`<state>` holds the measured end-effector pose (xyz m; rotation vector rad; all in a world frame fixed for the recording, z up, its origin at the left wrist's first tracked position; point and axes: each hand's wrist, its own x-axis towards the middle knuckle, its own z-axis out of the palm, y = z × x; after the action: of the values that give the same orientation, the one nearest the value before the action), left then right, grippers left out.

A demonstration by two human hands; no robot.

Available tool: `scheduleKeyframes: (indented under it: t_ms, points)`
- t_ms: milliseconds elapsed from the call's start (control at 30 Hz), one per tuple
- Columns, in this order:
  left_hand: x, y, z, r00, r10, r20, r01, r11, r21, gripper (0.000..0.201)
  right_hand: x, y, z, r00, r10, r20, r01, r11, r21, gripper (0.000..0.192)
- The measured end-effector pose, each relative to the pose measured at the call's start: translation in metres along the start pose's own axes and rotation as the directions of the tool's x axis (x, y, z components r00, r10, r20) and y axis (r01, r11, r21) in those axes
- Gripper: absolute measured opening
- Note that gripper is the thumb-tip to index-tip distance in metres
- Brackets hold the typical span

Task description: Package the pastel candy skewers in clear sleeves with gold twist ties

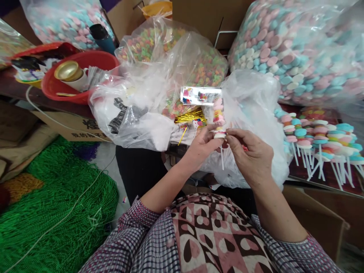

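In front of my body, both hands meet at a marshmallow lollipop (218,112) with stacked pink, yellow and white pieces. My left hand (199,148) is closed on its lower end, just above where the white stick (222,158) sticks out downward. From the other side, the thumb and forefinger of my right hand (251,153) pinch at the same spot; any small thing between them is hidden. Beside the top of the lollipop lies a shiny printed wrapper (201,96). Gold twist ties (192,116) lie just beyond my left hand, with one loose gold tie (182,136) nearer me.
Several marshmallow lollipops (321,132) lie at right, sticks toward me. Behind stand a large bag of marshmallows (273,53) and a bag of colourful candies (207,68). A red basin (102,60) holds cups at left. Green cords (57,204) cover the lower left.
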<state>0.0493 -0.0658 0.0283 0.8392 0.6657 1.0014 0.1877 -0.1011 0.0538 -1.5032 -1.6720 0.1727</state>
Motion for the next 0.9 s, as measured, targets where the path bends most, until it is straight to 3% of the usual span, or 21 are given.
scheduleKeyframes:
  t_ms: [167, 467, 600, 667, 767, 900]
  points:
    - [0.0, 0.0, -0.001, 0.999, -0.039, 0.025, 0.04, 0.999, -0.027, 0.034, -0.001, 0.001, 0.003, 1.0, 0.021, 0.004, -0.021, 1.0, -0.024, 0.015]
    - [0.001, -0.005, 0.006, 0.995, -0.1, -0.027, 0.101, 0.994, 0.033, 0.033, -0.004, 0.006, 0.019, 0.97, -0.201, -0.136, 0.158, 0.949, -0.271, 0.013]
    - [-0.001, -0.009, 0.01, 0.987, -0.116, -0.111, 0.133, 0.978, 0.161, 0.03, -0.01, 0.014, 0.026, 0.938, -0.297, -0.18, 0.223, 0.912, -0.344, 0.013]
    - [0.0, -0.009, 0.011, 0.977, -0.023, -0.211, 0.092, 0.941, 0.326, 0.026, -0.011, 0.018, 0.03, 0.929, -0.32, -0.185, 0.246, 0.909, -0.338, 0.013]
    - [0.002, -0.006, 0.009, 0.942, 0.167, -0.29, 0.034, 0.814, 0.58, 0.021, -0.012, 0.022, 0.035, 0.952, -0.249, -0.179, 0.202, 0.947, -0.248, 0.012]
    - [0.006, -0.004, 0.004, 0.95, 0.12, -0.288, 0.081, 0.798, 0.597, 0.021, -0.012, 0.021, 0.034, 0.991, -0.047, -0.128, 0.041, 0.998, -0.045, 0.012]
